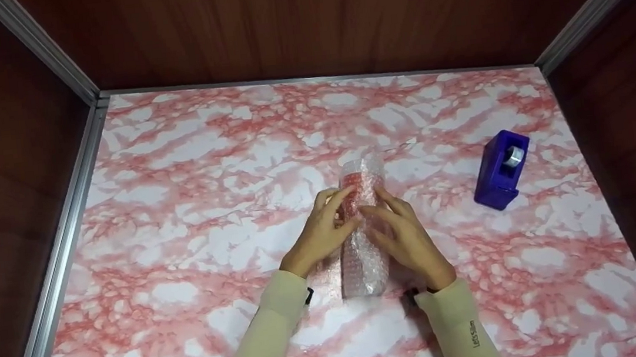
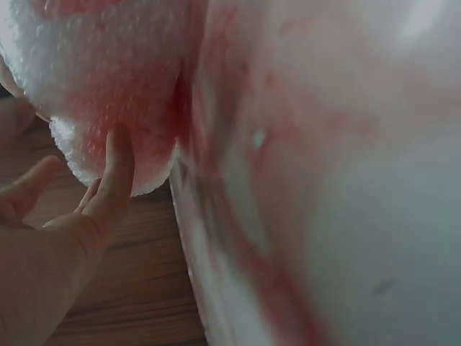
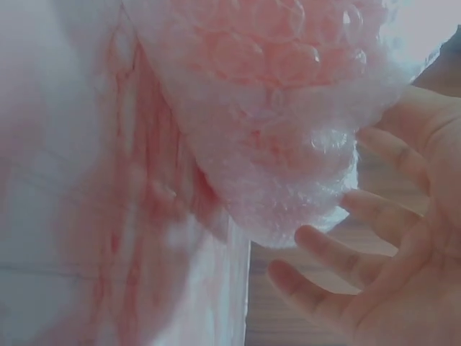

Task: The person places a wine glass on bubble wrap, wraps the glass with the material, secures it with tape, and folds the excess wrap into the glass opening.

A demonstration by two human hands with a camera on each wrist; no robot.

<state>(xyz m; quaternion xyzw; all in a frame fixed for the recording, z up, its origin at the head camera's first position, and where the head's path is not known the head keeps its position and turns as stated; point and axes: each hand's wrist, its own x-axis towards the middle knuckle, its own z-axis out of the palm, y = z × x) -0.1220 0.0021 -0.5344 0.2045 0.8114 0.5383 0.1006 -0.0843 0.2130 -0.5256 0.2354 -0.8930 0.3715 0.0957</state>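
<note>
A roll of bubble wrap (image 1: pixel 366 268) lies lengthwise on the table, with something reddish showing through its clear layers; what is inside cannot be made out. My left hand (image 1: pixel 321 230) touches its left side, fingers extended along the surface in the left wrist view. On the right side is my right hand (image 1: pixel 410 237), its fingers spread and fingertips at the wrap. Large bubbles of the wrap (image 3: pixel 288 130) fill the upper part of the right wrist view, beside the splayed fingers (image 3: pixel 338 256).
A blue tape dispenser (image 1: pixel 495 177) with a roll of tape stands to the right. The table (image 1: pixel 189 298) has a red and white marbled top. Dark wooden panels (image 1: pixel 301 20) with metal edging enclose it at the back and sides.
</note>
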